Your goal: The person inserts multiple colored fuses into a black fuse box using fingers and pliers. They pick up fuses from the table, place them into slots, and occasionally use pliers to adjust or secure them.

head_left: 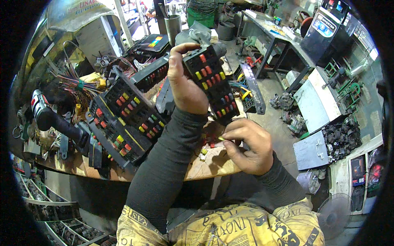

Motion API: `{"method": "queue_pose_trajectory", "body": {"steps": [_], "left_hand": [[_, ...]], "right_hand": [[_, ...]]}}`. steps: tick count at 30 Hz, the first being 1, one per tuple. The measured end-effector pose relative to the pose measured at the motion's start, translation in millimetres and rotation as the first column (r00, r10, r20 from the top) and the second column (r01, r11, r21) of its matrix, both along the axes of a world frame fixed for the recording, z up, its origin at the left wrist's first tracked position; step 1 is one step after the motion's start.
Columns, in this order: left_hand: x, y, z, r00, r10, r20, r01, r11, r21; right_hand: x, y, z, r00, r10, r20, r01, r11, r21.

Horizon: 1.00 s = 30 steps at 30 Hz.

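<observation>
My left hand (186, 84) grips a black fuse box (211, 80) by its left side and far end, holding it tilted up over the bench. Rows of red, yellow and blue blade fuses fill its face. Below its near end, my right hand (250, 147) pinches a small yellow fuse (221, 138) between thumb and fingertip. Loose fuses (204, 151), yellow and red, lie on the wooden bench top (209, 168) beneath. Left of my forearm rests a larger black fuse box (123, 119) with many coloured fuses. Another long fuse box (152, 76) lies behind it.
Cut wire bundles (80, 84) and a black-handled tool (57, 119) crowd the bench's left side. A metal cup (173, 26) stands at the back. Metal shelving (49, 201) is at lower left, a fan (334, 213) at lower right, and a worktable (283, 41) at far right.
</observation>
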<state>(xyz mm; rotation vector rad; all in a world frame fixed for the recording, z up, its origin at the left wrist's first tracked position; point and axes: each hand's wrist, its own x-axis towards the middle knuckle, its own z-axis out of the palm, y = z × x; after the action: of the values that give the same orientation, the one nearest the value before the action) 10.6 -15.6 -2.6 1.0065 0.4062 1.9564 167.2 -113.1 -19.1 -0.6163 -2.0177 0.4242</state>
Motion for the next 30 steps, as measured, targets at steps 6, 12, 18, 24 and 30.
{"method": "queue_pose_trajectory", "body": {"steps": [6, 12, 18, 24, 30], "left_hand": [[-4, 3, -3, 0.989, 0.106, -0.100, -0.103, 0.994, 0.029], [-2, -1, -3, 0.999, 0.029, -0.034, -0.027, 0.998, 0.053], [-2, -8, 1, 0.997, -0.072, -0.008, 0.072, 0.997, 0.020], [-3, -13, 3, 0.980, -0.195, 0.034, 0.192, 0.979, 0.067], [-1, -14, 5, 0.985, -0.171, 0.010, 0.169, 0.979, 0.112]], "right_hand": [[2, 4, 13, 0.844, 0.067, -0.533, -0.309, 0.871, -0.381], [-3, 30, 41, 0.901, 0.053, -0.430, -0.186, 0.944, -0.273], [-20, 66, 62, 0.962, 0.113, -0.249, -0.084, 0.989, 0.125], [-40, 86, 61, 0.952, 0.204, -0.230, -0.188, 0.978, 0.089], [-44, 96, 53, 0.901, 0.233, -0.367, -0.282, 0.955, -0.086]]}}
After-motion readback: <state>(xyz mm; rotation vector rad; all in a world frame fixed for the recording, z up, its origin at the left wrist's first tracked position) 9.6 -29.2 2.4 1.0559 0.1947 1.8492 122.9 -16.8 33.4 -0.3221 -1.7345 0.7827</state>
